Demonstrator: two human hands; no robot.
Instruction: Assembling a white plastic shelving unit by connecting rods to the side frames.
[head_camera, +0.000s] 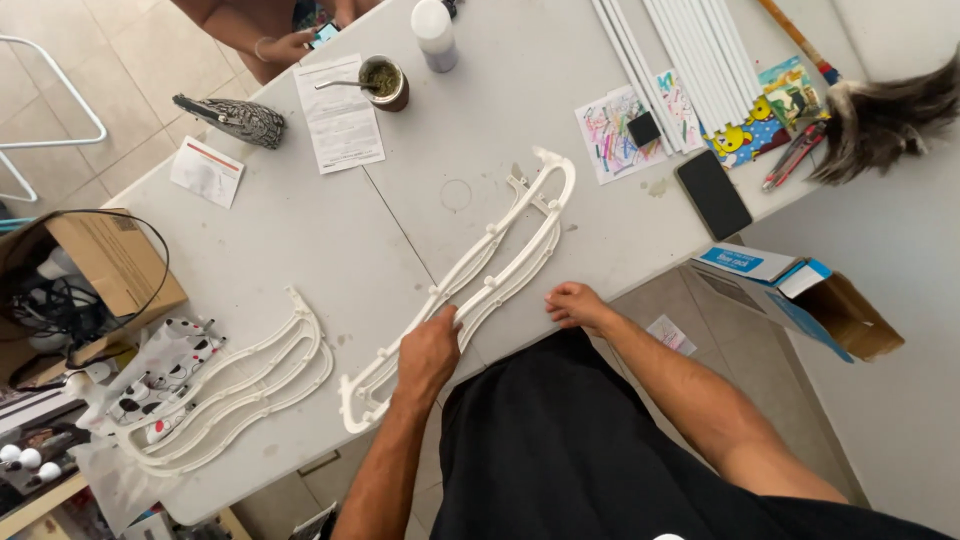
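Observation:
A long wavy white plastic frame (497, 247) lies diagonally across the grey table (330, 235). My left hand (428, 352) grips the frame near its lower end, fingers closed over the rails. At the table's near edge my right hand (574, 305) rests, fingers curled, just right of the frame and not holding it. A second wavy white frame (236, 388) lies at the table's left front, partly on a patterned cloth (172, 352).
White rods (668, 57), drawings (618, 132), a black phone (712, 193), a cup with a straw (384, 82), a white bottle (434, 34) and papers (338, 112) sit further back. Cardboard boxes (112, 262) stand left, an open box (800, 290) right. Another person's hand (288, 46) is at the far edge.

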